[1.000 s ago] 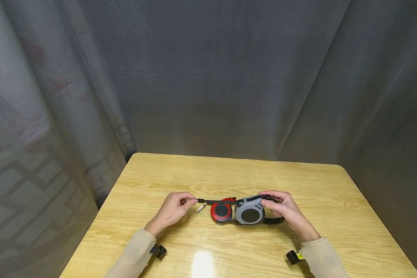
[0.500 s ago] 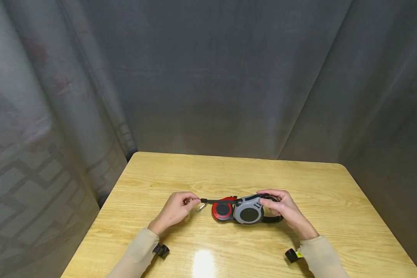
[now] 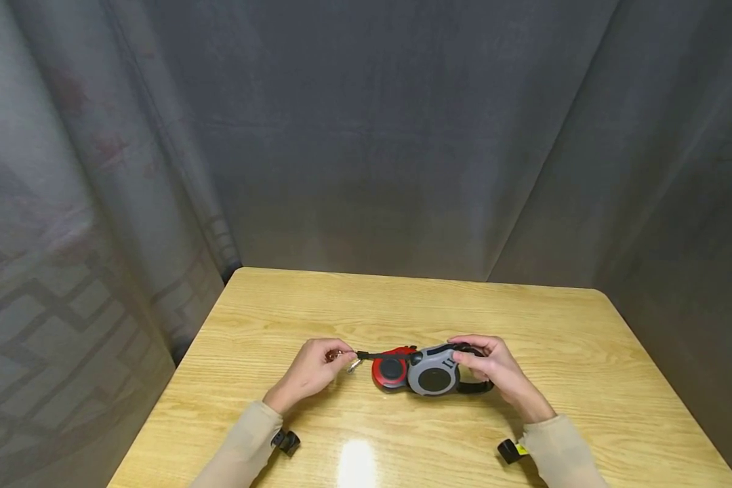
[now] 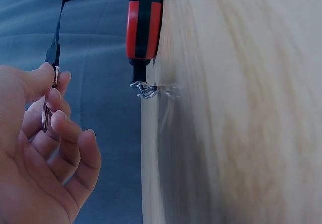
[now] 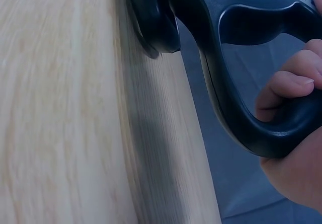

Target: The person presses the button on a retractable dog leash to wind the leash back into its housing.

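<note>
At the middle of the wooden surface (image 3: 524, 318), the right hand (image 3: 494, 369) wraps its grip around the black loop handle of the grey retractable leash (image 3: 434, 371), steadying it. At its nine o'clock, the left hand (image 3: 311, 369) pinches the metal clip (image 4: 50, 100), keeping the black strap (image 3: 381, 354) taut. A glossy red leash (image 3: 390, 369) lies alongside.

Glossy wood-grain table (image 3: 524, 318), glare patch near its front edge. Smooth grey plastic leash case (image 3: 434, 371), beside it a shinier red one (image 3: 390, 369). Matt woven strap (image 3: 381, 354), bright metal clip (image 4: 146, 89).
</note>
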`<state>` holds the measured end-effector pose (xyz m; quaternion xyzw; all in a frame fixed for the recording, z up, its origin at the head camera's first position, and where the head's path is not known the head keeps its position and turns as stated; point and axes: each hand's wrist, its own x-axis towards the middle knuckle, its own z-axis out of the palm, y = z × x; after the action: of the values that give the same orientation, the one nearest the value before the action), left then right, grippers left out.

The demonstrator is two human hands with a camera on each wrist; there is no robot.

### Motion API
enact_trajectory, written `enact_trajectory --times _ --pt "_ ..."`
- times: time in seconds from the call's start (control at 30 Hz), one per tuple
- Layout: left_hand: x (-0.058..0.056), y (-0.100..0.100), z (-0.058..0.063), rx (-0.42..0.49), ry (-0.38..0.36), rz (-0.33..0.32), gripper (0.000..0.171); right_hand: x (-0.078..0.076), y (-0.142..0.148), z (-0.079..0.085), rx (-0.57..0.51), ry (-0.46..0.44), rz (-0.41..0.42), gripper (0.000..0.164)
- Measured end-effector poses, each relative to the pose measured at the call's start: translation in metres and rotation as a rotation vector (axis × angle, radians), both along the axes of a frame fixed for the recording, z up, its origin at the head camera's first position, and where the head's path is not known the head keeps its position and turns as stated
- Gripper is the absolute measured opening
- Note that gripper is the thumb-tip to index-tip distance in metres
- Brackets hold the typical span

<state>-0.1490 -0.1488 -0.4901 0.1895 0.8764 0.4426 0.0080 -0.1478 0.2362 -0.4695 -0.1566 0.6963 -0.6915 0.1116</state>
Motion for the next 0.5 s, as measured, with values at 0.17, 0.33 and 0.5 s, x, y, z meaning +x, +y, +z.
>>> enact_trajectory --times 0.17,0.33,0.5 --pt "0.0005 0.0012 0.0006 0.002 -0.006 -0.012 0.010 0.0006 -0.0020 0.0002 -0.001 0.001 0.000 0.034" --pt "0.0002 0.0026 0.0009 0.003 -0.004 -0.017 0.013 -0.0004 -0.0022 -0.0012 -0.005 0.006 0.002 0.034" --pt "0.0000 0.0049 0.0015 -0.003 -0.002 -0.011 0.012 -0.0026 -0.0021 -0.0042 -0.009 0.016 0.016 0.032"
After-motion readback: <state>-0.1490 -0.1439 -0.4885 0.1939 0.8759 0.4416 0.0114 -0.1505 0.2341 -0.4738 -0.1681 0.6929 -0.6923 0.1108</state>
